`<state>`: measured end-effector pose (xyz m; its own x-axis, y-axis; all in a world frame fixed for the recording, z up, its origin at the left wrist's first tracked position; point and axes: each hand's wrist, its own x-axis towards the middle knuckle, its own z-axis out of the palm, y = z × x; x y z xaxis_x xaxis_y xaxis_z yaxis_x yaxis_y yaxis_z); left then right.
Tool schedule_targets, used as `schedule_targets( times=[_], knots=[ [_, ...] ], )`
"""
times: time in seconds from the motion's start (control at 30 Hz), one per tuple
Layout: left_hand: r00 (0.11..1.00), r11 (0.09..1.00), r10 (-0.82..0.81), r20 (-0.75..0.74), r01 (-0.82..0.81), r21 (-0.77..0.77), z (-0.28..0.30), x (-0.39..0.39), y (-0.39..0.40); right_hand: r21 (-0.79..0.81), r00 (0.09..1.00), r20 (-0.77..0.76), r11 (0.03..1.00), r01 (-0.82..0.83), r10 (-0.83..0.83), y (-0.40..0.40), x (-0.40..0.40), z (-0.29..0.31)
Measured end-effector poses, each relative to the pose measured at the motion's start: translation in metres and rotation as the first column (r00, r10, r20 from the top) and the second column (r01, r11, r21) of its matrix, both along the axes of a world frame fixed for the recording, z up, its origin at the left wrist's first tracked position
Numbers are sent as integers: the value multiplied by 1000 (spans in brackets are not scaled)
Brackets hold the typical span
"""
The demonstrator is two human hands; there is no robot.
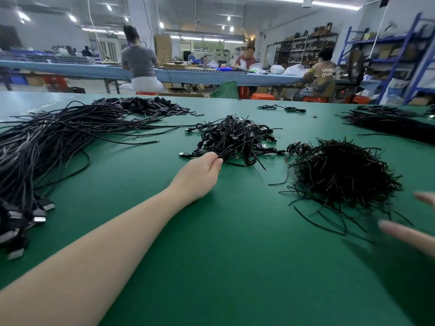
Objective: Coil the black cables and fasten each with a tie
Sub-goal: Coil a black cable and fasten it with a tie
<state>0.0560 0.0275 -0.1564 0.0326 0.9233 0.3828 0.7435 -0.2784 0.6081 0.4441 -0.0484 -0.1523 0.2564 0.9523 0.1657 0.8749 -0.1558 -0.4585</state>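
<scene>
My left hand [207,170] reaches across the green table [211,255] and pinches a coiled black cable at the near edge of a heap of coiled, tied cables [233,137]. A mound of short black ties [341,175] lies to the right of that heap. My right hand [414,231] enters from the right edge, blurred, fingers spread and straight, just below the ties and holding nothing. A long bundle of uncoiled black cables [47,147] with USB plugs stretches along the left side.
More black cables [386,121] lie at the far right, a flat pile of small black parts [146,105] at the back left, and one loose cable [282,108] at the back. Other people sit at a long blue bench [188,75] behind.
</scene>
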Motion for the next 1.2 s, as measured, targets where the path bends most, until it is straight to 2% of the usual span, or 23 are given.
schedule_targets(
  times=[0.07,0.13,0.2,0.23,0.27,0.37,0.5,0.6,0.67,0.73,0.8,0.9,0.97,1.07,1.2],
  knots=[
    [1000,1000,7,-24,-7,-10,0,0,2,-155,989,-126,986,56,-75,-9,13,-24],
    [999,1000,7,-45,-8,-22,-1,0,2,-225,978,-180,972,68,-110,-14,16,-36],
    [998,1000,7,-60,-9,-29,-1,0,2,-240,996,-18,968,75,-82,-22,4,-38],
    [998,1000,7,-66,-9,-30,-2,0,2,-214,998,63,976,32,-19,-29,-10,-32],
    [997,1000,6,-72,-9,-30,-2,0,1,-174,997,65,984,-34,46,-34,-31,-23],
    [997,999,4,-82,-7,-33,-2,-1,1,-52,973,-112,977,-207,201,-40,-89,-5],
    [996,999,-3,-85,0,-35,-2,-1,-1,112,908,-270,947,-300,320,-12,-148,1],
    [997,999,-3,-77,0,-35,-1,-2,-2,172,840,-388,925,-339,380,11,-180,7],
    [997,999,-4,-71,2,-33,-1,-2,-2,172,889,-294,934,-313,351,27,-190,15],
    [998,999,-4,-70,1,-33,0,-2,-2,115,943,-1,937,-330,333,44,-190,31],
    [998,999,-3,-68,1,-35,0,-1,-2,18,897,242,923,-385,370,59,-183,52],
    [997,999,1,-72,-4,-37,0,0,-1,-95,811,443,920,-381,382,73,-171,75],
    [997,999,7,-70,-9,-37,0,0,-1,-233,751,496,900,-368,435,80,-167,79],
    [997,999,19,-70,-21,-28,1,1,-2,-424,742,403,828,-367,535,84,-171,75],
    [996,999,45,-72,-46,1,-1,1,-2,-442,759,391,829,-343,522,83,-181,62]
  ],
)
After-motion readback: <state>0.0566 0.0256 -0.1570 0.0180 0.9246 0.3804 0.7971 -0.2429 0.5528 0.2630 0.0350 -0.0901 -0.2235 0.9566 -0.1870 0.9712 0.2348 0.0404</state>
